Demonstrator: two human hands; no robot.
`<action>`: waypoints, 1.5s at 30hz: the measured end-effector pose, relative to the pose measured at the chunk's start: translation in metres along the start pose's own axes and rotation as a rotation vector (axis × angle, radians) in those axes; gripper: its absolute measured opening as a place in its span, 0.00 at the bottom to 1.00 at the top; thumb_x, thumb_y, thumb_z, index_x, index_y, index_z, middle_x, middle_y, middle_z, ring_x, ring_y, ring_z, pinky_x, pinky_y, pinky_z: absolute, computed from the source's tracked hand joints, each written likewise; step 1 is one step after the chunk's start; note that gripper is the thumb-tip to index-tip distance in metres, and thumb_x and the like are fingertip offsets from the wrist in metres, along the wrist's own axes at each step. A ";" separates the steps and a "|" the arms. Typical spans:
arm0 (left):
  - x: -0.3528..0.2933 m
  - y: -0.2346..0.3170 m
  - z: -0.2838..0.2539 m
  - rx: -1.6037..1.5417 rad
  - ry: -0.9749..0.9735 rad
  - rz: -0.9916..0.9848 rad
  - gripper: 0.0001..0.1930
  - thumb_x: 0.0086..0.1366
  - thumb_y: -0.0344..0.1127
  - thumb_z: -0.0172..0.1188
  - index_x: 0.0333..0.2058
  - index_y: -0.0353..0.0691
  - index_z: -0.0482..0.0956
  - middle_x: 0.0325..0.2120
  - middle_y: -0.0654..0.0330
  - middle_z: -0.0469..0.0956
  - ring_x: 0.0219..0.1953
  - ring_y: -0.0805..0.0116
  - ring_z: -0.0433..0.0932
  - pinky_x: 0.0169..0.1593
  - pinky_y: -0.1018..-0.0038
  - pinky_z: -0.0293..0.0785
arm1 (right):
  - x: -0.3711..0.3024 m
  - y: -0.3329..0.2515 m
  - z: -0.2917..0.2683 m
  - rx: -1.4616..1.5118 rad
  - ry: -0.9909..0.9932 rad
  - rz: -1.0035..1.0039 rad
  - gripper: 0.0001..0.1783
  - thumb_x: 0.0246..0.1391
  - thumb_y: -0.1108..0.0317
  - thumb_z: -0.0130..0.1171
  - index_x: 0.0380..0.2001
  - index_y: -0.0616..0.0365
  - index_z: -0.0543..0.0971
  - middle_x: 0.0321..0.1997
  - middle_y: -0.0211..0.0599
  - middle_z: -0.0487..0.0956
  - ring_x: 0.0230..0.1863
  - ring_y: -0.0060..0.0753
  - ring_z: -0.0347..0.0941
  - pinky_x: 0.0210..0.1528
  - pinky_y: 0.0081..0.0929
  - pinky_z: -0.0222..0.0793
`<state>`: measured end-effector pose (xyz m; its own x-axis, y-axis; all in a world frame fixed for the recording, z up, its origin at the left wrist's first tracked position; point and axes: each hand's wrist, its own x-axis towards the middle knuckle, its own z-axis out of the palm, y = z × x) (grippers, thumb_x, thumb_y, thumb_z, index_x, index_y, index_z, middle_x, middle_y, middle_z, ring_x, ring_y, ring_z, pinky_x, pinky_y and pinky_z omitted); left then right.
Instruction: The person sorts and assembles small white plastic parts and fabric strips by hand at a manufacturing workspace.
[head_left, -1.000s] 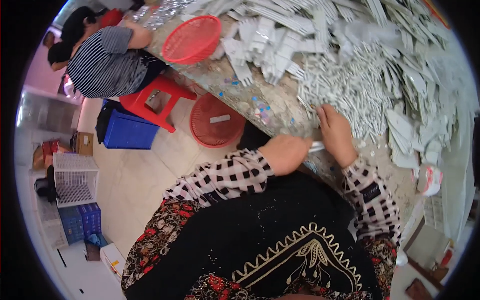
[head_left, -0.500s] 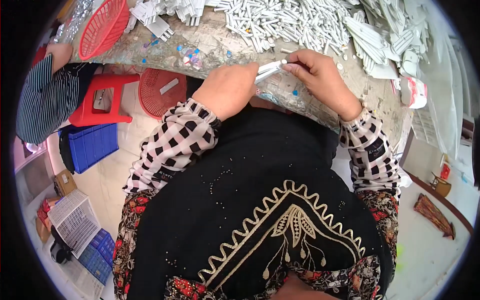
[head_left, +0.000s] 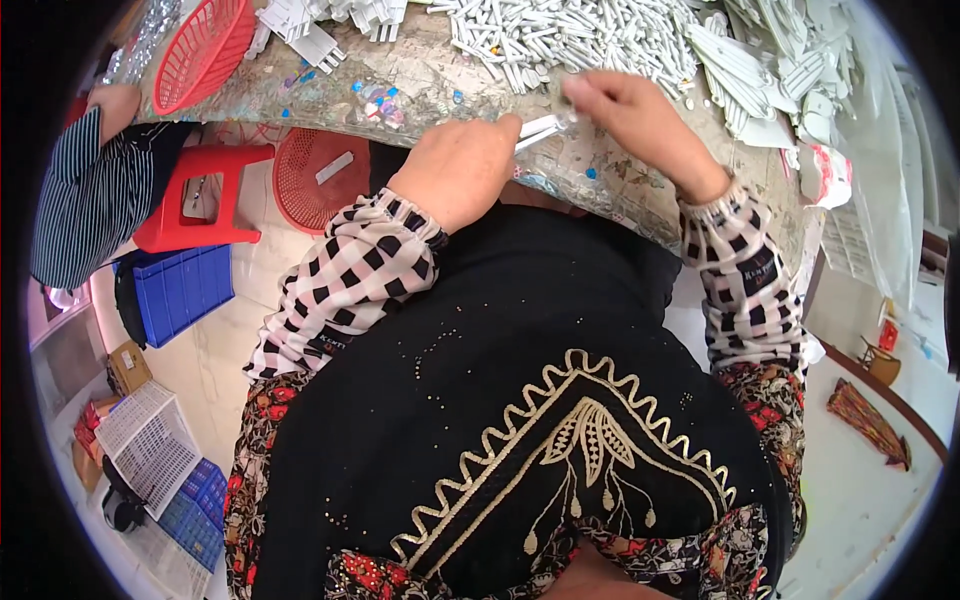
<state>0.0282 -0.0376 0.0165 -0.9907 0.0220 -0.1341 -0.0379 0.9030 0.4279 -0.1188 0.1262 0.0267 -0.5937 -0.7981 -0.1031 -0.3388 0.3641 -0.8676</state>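
My left hand (head_left: pixel 455 172) is closed round a white piece (head_left: pixel 537 131) above the table's near edge. Two slim white prongs of that piece stick out past my thumb and forefinger; the rest is hidden in my palm. My right hand (head_left: pixel 640 122) hangs to the right of those prongs, apart from them, near the close side of a heap of short white sticks (head_left: pixel 580 45). Its thumb and fingertips are blurred, so whether it grips anything does not show.
On the worn table (head_left: pixel 440 85) sit pronged white parts (head_left: pixel 305 35), a red basket (head_left: pixel 205 55) and flat white pieces (head_left: pixel 740 85). Another person's hand (head_left: pixel 115 108) rests at the left edge. Below stand a red stool (head_left: pixel 190 155), a red basket (head_left: pixel 300 190) and a blue crate (head_left: pixel 185 290).
My right hand has left the tips of the white piece and moved up and away toward the stick heap. The left hand has stayed nearly still, holding the piece.
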 end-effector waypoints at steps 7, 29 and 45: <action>0.000 0.000 0.003 0.005 0.075 0.038 0.13 0.57 0.33 0.59 0.39 0.35 0.72 0.23 0.45 0.78 0.30 0.43 0.79 0.35 0.54 0.74 | 0.049 -0.010 0.050 -0.351 0.055 -0.097 0.25 0.65 0.50 0.42 0.37 0.62 0.77 0.32 0.52 0.80 0.36 0.57 0.76 0.41 0.47 0.71; 0.030 0.045 0.006 -1.658 0.226 -0.059 0.17 0.67 0.38 0.57 0.50 0.36 0.66 0.39 0.50 0.79 0.34 0.69 0.78 0.37 0.76 0.76 | -0.083 0.004 0.049 0.772 0.042 0.288 0.28 0.61 0.47 0.55 0.47 0.63 0.66 0.35 0.34 0.74 0.30 0.20 0.72 0.34 0.18 0.71; 0.067 0.068 0.056 -1.350 -0.220 0.235 0.25 0.69 0.42 0.55 0.60 0.37 0.63 0.40 0.59 0.78 0.37 0.76 0.76 0.43 0.79 0.72 | -0.256 0.039 -0.037 -0.040 1.096 0.554 0.21 0.60 0.59 0.57 0.49 0.64 0.70 0.24 0.33 0.77 0.20 0.22 0.71 0.23 0.23 0.68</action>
<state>-0.0330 0.0497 -0.0137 -0.9553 0.2947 -0.0221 -0.0957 -0.2379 0.9666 -0.0071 0.3627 0.0370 -0.9574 0.2874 0.0272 0.1433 0.5551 -0.8193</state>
